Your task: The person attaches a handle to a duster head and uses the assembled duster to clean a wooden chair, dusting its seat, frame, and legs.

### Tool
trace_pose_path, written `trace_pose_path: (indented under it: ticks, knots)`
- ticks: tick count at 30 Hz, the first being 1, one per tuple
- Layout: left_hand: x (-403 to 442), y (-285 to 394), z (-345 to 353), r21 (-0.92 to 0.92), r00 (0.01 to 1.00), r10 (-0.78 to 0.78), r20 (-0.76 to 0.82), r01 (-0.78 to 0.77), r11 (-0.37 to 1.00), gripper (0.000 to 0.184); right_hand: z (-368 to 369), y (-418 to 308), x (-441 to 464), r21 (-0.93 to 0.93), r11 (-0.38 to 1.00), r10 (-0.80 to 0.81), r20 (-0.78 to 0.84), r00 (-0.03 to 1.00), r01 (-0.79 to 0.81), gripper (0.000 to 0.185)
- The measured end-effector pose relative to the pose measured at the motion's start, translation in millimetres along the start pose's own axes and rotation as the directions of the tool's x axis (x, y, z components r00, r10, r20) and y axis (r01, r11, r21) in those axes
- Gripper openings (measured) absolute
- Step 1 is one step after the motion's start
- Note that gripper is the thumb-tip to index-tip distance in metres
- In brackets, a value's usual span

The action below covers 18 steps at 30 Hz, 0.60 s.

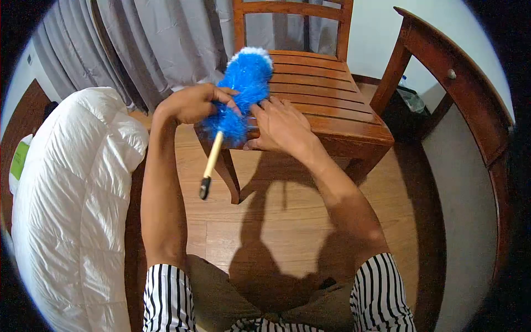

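A duster with blue and white fluffy fibres lies slanted over the left part of the wooden chair's slatted seat. Its pale handle, with a black end, sticks out past the seat's front edge towards me. My left hand is at the duster's left side, its fingers bent into the blue fibres near the handle. My right hand rests at the front of the seat, fingers stretched over the slats and touching the duster's right side. Its thumb is down at the front edge.
On the left is a bed with a white quilt. Grey curtains hang behind the chair. A wooden desk with a drawer knob stands at the right, with a bin holding a plastic bag beyond it. Wooden floor lies below.
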<state>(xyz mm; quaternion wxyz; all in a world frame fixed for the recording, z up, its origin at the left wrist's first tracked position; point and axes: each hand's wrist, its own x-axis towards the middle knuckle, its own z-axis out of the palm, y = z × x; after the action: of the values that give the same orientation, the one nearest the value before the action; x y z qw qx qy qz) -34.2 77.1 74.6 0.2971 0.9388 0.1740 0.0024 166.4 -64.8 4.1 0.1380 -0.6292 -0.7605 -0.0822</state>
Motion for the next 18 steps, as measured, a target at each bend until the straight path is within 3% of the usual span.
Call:
trace_pose_path:
  ticks: [2, 4, 8, 9, 10, 13, 16, 17, 18]
  knots:
    - [-3, 1, 3, -0.16, 0.999, 0.033, 0.001, -0.033, 0.986, 0.054, 2, 3, 0, -0.001, 1.0, -0.008, 0.013, 1.0, 0.008, 0.06]
    - [-12, 15, 1, -0.179, 0.993, 0.09, 0.072, -0.075, 0.981, 0.062, 8, 10, -2, 0.0, 1.0, -0.027, 0.02, 0.999, 0.027, 0.046]
    - [-12, 27, 6, -0.187, 0.971, 0.195, 0.135, -0.168, 0.968, 0.085, 16, 15, -4, 0.049, 0.999, 0.004, -0.058, 0.998, -0.001, 0.039]
    - [-7, 28, 9, 0.03, 0.965, 0.225, 0.131, -0.231, 0.972, 0.09, 18, 16, 0, 0.076, 0.996, 0.041, -0.048, 0.998, -0.037, 0.041]
    - [-3, 30, 13, 0.06, 0.972, 0.205, 0.115, -0.212, 0.975, 0.089, 20, 16, 2, 0.102, 0.992, 0.077, -0.038, 0.996, -0.073, 0.043]
    - [11, 34, 31, 0.229, 0.989, 0.143, 0.035, -0.147, 0.962, 0.079, 32, 20, -1, -0.014, 0.998, -0.064, -0.2, 0.978, 0.062, 0.056]
    - [20, 41, 43, 0.455, 0.99, 0.118, -0.074, -0.072, 0.887, 0.079, 21, 15, -7, -0.055, 0.992, -0.123, -0.2, 0.972, 0.115, 0.044]
    - [24, 32, 49, 0.442, 0.954, 0.22, -0.202, -0.111, 0.89, 0.056, 16, 13, -6, -0.026, 0.995, -0.094, -0.117, 0.989, 0.091, 0.046]
    - [25, 32, 47, 0.436, 0.948, 0.236, -0.216, -0.123, 0.892, 0.055, 10, 13, -4, 0.0, 0.998, -0.065, -0.032, 0.997, 0.065, 0.049]
